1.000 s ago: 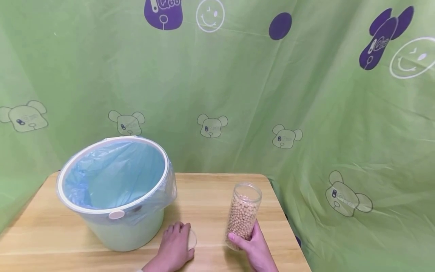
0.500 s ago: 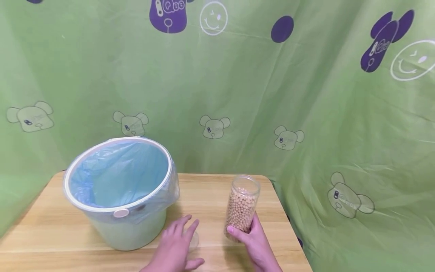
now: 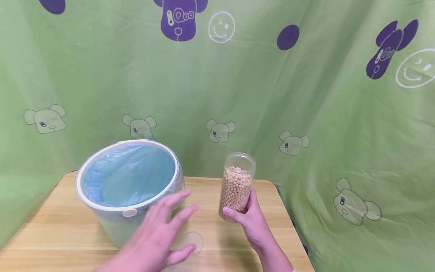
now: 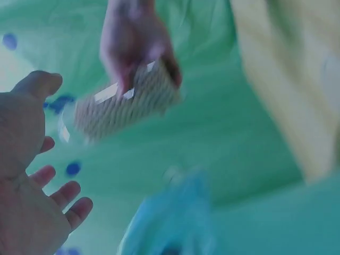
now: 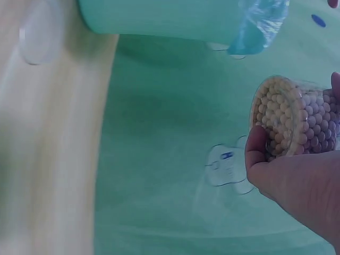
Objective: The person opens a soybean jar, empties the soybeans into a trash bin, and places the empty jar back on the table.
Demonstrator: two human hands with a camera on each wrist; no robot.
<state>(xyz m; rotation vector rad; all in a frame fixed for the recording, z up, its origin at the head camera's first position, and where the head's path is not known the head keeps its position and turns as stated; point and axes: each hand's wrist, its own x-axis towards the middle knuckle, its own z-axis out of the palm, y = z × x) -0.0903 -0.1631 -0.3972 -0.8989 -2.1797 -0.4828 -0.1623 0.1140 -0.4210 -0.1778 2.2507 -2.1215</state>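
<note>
Higher than a second ago, the open jar (image 3: 235, 194) is right of the bin (image 3: 115, 224), gripped by the right hand (image 3: 253, 223), while the left hand (image 3: 154, 234) spreads empty in front of the bin: seemingly a lifting step, calling next for a steady hold

Green printed cloth (image 3: 251, 90) behind wooden table (image 3: 205, 192)

The right grip (image 3: 250, 223) holds a jar (image 3: 239, 163) of beige balls (image 3: 235, 190) above the surface (image 3: 217, 261); the left grip (image 3: 154, 232) is spread before the bin (image 3: 113, 223). A clear disc (image 3: 196, 238) lies between the two grips.
</note>
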